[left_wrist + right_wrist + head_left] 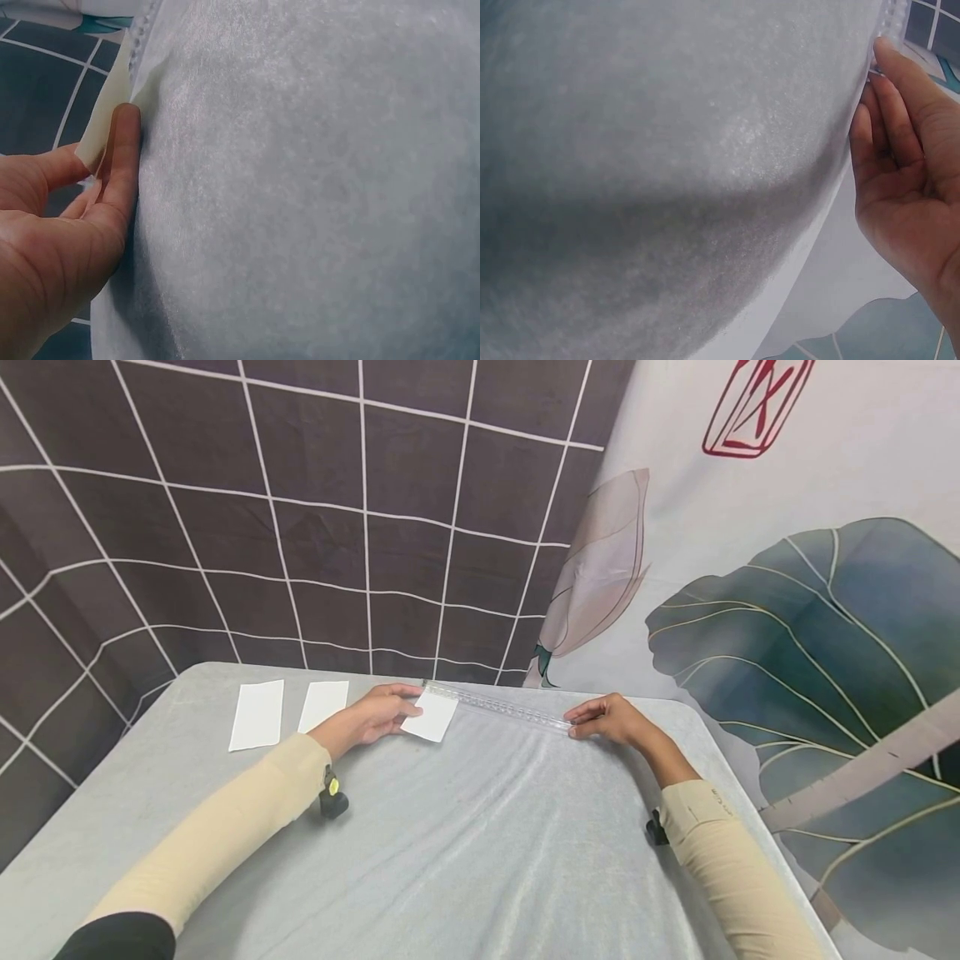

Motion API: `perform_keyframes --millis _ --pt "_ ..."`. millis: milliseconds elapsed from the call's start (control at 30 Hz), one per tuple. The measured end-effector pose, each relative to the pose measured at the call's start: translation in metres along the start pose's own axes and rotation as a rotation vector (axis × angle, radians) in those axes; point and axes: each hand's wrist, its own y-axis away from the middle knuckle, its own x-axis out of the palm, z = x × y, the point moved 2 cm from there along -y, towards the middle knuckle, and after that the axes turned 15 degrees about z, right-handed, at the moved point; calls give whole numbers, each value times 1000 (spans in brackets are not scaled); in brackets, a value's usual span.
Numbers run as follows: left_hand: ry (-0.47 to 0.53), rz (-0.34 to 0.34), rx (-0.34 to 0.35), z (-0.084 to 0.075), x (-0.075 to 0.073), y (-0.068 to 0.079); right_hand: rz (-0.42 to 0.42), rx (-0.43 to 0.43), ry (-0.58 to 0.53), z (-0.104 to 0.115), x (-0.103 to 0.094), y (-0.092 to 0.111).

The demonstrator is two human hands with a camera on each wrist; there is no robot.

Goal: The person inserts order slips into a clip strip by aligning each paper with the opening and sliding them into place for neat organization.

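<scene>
- while looking from the head view, where to find the white card (430, 718)?
- at the left end of the clear ruler (517, 711), near the back edge of the grey-covered table (487, 835), and pinched in the left hand (375, 714).
- and why held just there?
- perhaps to keep it steady along the ruler; only guessing from such closeness. cannot tell about over or under at the overlap.
- what to say of the right hand (611, 720)?
- grasping the ruler's right end between thumb and fingertips, probably for stopping any swing or slide of such a long, light strip.
- and the two white sheets (257, 716)?
- lying flat, side by side but apart, left of the left hand; judged to be placed outside the ruler's space, so within reach but not disturbing.
- now, how to describe the pose of both arms?
- stretched forward and spread wide in beige sleeves (225, 818), entering from the lower corners. in the left wrist view, showing digits on both faces of the card; in the right wrist view, showing palm toward the camera and fingers bent near the table edge.
</scene>
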Motion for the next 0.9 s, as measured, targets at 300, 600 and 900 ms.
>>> perform_keyframes --millis 300,600,900 --pt "19 6 4 0 1 -2 0 12 5 1 0 0" --pt "28 7 6 0 4 -4 -3 30 19 1 0 -1" --pt "37 0 5 1 7 -6 4 35 18 2 0 -1"
